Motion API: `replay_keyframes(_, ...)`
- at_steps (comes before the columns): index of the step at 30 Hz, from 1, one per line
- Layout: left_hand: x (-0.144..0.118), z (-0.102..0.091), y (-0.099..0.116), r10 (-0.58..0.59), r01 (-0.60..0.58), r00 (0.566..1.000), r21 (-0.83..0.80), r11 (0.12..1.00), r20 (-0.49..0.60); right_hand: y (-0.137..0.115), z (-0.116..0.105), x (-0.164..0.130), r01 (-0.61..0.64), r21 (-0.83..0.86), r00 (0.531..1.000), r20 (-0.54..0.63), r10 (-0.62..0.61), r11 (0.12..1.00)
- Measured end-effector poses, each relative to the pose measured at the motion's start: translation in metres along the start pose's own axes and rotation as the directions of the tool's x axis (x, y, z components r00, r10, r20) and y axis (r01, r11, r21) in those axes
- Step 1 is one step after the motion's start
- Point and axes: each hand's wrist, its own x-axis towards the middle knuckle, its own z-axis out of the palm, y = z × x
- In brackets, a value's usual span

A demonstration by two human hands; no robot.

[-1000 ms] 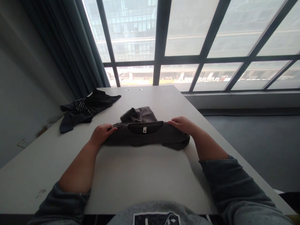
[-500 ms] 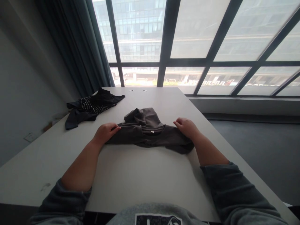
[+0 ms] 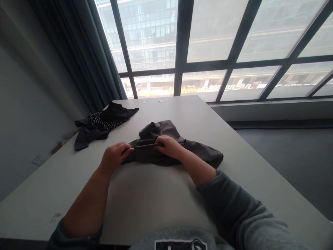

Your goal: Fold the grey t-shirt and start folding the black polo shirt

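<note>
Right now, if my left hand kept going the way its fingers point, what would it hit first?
Probably your right hand. The left hand points rightward along the pinched edge of the gray shirt, and the right hand grips that same edge just ahead.

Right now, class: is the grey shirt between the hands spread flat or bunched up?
Bunched up. The grey shirt lies rumpled on the table, and the left hand and right hand pinch one edge.

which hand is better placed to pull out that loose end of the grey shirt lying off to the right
Right, probably. The right hand pinches the dark grey shirt at its middle, on the side where the loose end trails across the table. The left hand grips the opposite end.
</note>
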Motion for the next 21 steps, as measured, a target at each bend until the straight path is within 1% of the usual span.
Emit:
replay_keyframes(2,-0.003,0.000,-0.004,-0.017,0.017,1.000,-0.041,0.999,0.010,0.004,-0.011,-0.008,-0.071,0.072,0.997,0.000,0.072,0.995)
replay_keyframes(3,-0.005,0.000,-0.005,-0.030,0.031,0.999,-0.058,0.998,0.012,0.004,-0.016,-0.012,-0.087,0.106,0.996,-0.006,0.088,0.991)
replay_keyframes(5,-0.006,0.002,-0.005,-0.069,0.070,0.997,-0.080,0.994,0.015,0.001,-0.024,-0.016,-0.090,0.149,0.995,-0.020,0.094,0.985)
replay_keyframes(7,-0.006,0.004,-0.004,-0.111,0.113,0.993,-0.087,0.990,0.033,-0.005,-0.027,-0.017,-0.094,0.164,0.995,-0.017,0.098,0.982)
replay_keyframes(11,-0.005,0.005,-0.001,-0.160,0.165,0.985,-0.090,0.982,0.060,-0.015,-0.024,-0.016,-0.066,0.169,0.998,0.011,0.065,0.983)
replay_keyframes(15,-0.006,0.005,-0.007,-0.157,0.162,0.986,-0.106,0.981,0.057,-0.015,-0.025,-0.015,-0.030,0.118,0.997,-0.069,0.039,0.993)
replay_keyframes(21,-0.007,0.008,-0.012,-0.170,0.176,0.984,-0.128,0.976,0.056,-0.010,-0.031,-0.014,-0.062,0.057,0.983,-0.168,0.071,0.996)
